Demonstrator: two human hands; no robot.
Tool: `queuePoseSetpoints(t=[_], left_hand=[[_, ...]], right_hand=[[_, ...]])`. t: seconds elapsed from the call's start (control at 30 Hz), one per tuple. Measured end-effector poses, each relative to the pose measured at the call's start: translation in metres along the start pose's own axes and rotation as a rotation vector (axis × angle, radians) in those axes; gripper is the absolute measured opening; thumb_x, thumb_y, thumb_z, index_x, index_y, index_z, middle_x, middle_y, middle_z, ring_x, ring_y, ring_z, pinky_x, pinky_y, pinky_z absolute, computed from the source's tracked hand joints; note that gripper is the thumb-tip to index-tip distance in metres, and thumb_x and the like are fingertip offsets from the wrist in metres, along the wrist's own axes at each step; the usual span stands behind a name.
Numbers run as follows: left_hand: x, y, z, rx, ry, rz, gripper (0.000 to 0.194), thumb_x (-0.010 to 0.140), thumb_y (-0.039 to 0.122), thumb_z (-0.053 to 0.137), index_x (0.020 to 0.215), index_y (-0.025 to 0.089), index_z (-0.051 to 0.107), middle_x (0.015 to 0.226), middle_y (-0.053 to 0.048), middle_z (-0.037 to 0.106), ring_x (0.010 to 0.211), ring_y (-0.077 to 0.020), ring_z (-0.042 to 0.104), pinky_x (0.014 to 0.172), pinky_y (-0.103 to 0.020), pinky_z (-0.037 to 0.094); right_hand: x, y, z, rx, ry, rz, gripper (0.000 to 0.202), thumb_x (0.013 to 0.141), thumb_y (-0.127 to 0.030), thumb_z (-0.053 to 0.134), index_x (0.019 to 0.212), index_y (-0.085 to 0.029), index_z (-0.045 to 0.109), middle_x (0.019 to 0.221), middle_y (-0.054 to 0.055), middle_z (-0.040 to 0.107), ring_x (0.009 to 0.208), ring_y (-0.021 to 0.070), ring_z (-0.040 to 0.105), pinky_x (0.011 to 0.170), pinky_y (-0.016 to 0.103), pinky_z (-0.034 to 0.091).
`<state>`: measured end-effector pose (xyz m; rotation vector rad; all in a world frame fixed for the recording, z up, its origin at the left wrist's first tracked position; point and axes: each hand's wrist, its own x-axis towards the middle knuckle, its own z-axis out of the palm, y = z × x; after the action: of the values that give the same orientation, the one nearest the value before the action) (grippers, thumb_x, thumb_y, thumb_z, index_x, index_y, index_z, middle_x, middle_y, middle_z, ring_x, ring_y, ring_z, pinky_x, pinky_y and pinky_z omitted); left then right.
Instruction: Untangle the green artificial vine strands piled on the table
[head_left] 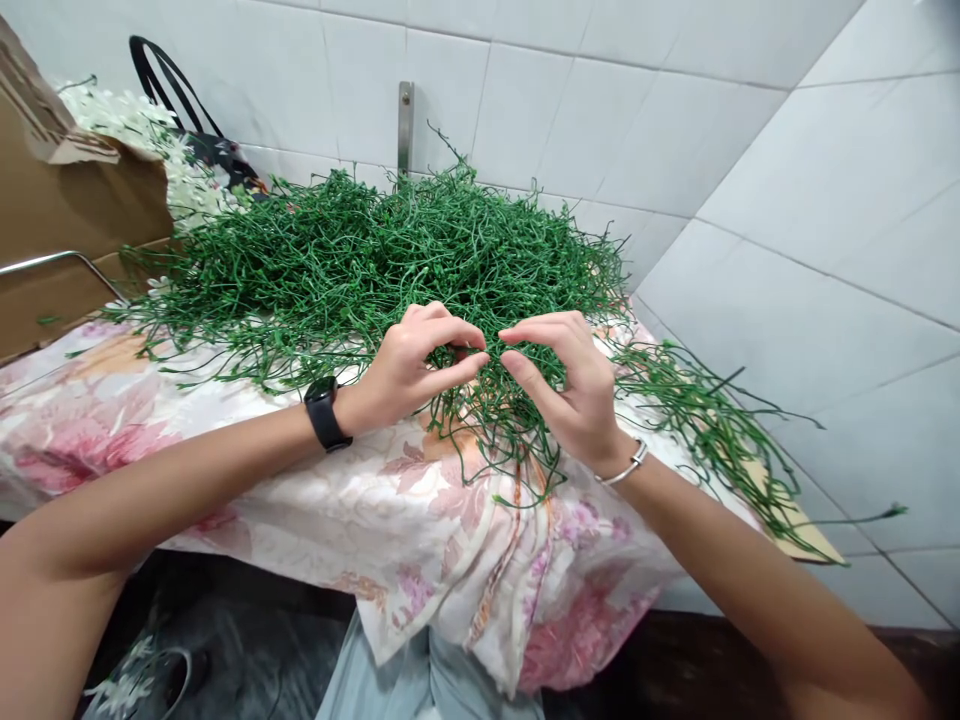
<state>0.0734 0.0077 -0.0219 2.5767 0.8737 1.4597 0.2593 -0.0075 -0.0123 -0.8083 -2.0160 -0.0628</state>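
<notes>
A big tangled heap of thin green artificial stems lies on a floral cloth. My left hand, with a black watch on the wrist, is over the heap's front edge, thumb and fingertips brought close together; what they hold, if anything, is too small to make out. Facing it, just to the right, is my right hand, a silver bracelet on its wrist. Its thumb and index finger are apart with nothing visible between them. Loose stems hang below and between both hands.
White artificial flowers and a cardboard box are at the left, beside a dark bag with black handles. More green stems spread at the right over a yellowish board. A white tiled wall rises behind.
</notes>
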Motion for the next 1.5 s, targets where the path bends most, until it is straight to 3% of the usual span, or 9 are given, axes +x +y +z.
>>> queuePoseSetpoints(t=[0.1,0.2,0.3,0.5,0.67,0.8,1.0,1.5], left_hand=[[0.0001,0.0002,-0.0009,-0.011,0.008,-0.001,0.013,0.082,0.026,0.052,0.078,0.016,0.059,0.073,-0.001,0.061,0.071,-0.0114,0.049,0.07,-0.027,0.037],[0.0006,0.0009,-0.0014,-0.011,-0.006,0.018,0.013,0.082,0.026,0.052,0.079,0.016,0.06,0.073,-0.001,0.061,0.072,-0.0115,0.049,0.071,-0.027,0.037],[0.0009,0.0011,-0.0008,-0.005,-0.005,0.026,0.012,0.081,0.027,0.054,0.081,0.016,0.059,0.074,-0.001,0.061,0.073,-0.0116,0.05,0.072,-0.027,0.037],[-0.0002,0.0016,0.0021,-0.014,0.025,0.006,0.018,0.078,0.028,0.057,0.092,0.017,0.056,0.083,-0.002,0.062,0.075,-0.0121,0.053,0.072,-0.028,0.038],[0.0002,0.0031,0.001,0.035,0.011,0.007,0.007,0.078,0.022,0.056,0.081,0.018,0.059,0.074,0.0,0.062,0.073,-0.0128,0.051,0.072,-0.029,0.037],[0.0006,0.0028,0.0001,0.039,0.033,-0.021,0.008,0.078,0.023,0.056,0.08,0.016,0.06,0.073,-0.001,0.061,0.073,-0.0127,0.05,0.072,-0.028,0.037],[0.0008,0.0002,0.0005,0.046,0.039,-0.026,0.011,0.08,0.025,0.054,0.082,0.015,0.059,0.073,-0.001,0.061,0.072,-0.0125,0.049,0.07,-0.028,0.037],[-0.0007,-0.0041,0.0037,0.09,0.023,0.053,0.008,0.076,0.02,0.059,0.082,0.015,0.06,0.074,-0.001,0.062,0.074,-0.0125,0.05,0.071,-0.027,0.037]], right_hand=[[0.0021,-0.0006,-0.0005,-0.063,-0.04,-0.087,0.016,0.076,-0.028,0.059,0.092,-0.025,0.057,0.097,0.002,0.062,0.098,0.0194,0.053,0.086,0.038,0.037],[0.0018,0.0006,0.0019,-0.061,-0.083,-0.082,0.011,0.079,-0.026,0.056,0.09,-0.024,0.057,0.091,0.001,0.064,0.089,0.0165,0.057,0.086,0.037,0.036],[0.0,0.0018,0.0039,0.016,-0.088,-0.023,0.011,0.081,-0.024,0.054,0.091,-0.024,0.057,0.085,-0.001,0.065,0.078,0.0132,0.058,0.084,0.035,0.037],[-0.0007,-0.0006,0.0026,0.165,-0.064,0.174,0.014,0.082,-0.027,0.052,0.095,-0.025,0.057,0.09,0.0,0.063,0.082,0.0142,0.059,0.079,0.034,0.042],[-0.0014,-0.001,0.0036,0.221,-0.069,0.242,0.016,0.082,-0.027,0.052,0.097,-0.025,0.055,0.087,0.0,0.06,0.081,0.0144,0.06,0.079,0.034,0.044],[-0.0018,-0.0014,0.0044,0.198,-0.055,0.201,0.015,0.081,-0.026,0.053,0.095,-0.024,0.056,0.091,0.0,0.06,0.081,0.0132,0.058,0.081,0.034,0.042],[-0.0006,-0.0021,0.003,0.07,-0.095,0.085,0.02,0.077,-0.025,0.058,0.097,-0.023,0.056,0.076,-0.002,0.059,0.077,0.0135,0.057,0.082,0.034,0.038],[0.0017,0.0029,-0.0005,0.096,-0.205,0.128,0.02,0.076,-0.024,0.058,0.095,-0.019,0.057,0.075,0.0,0.054,0.072,0.012,0.052,0.07,0.027,0.041]])
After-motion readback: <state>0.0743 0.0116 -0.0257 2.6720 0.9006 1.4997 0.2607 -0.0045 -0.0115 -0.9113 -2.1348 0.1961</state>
